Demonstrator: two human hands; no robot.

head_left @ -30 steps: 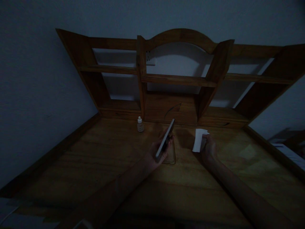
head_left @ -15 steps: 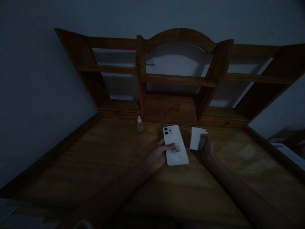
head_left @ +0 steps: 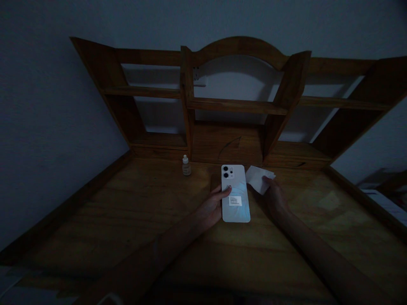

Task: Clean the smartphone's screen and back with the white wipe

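Observation:
A white smartphone [head_left: 237,188], its back toward me, shows camera lenses at the upper left and a printed label in the middle. My left hand [head_left: 214,205] grips it from the left side, thumb across the back and the other fingers mostly hidden beneath. To the right, my right hand [head_left: 275,195] pinches a folded white tissue [head_left: 257,178] near the phone's upper right edge. Part of a brown flat object [head_left: 215,182] shows behind the phone; its kind is unclear. A small bottle with a white cap [head_left: 186,166] stands upright to the left.
The wooden desk [head_left: 152,220] backs onto a wooden shelf unit [head_left: 238,106] with a curved top. A wall socket [head_left: 199,78] shows through it. Papers [head_left: 383,203] lie beyond the desk's right edge. The room is dim.
The phone has turned more upright and faces me more squarely, so its label reads clearer. My right hand has tilted the tissue and brought it left, closer to the phone.

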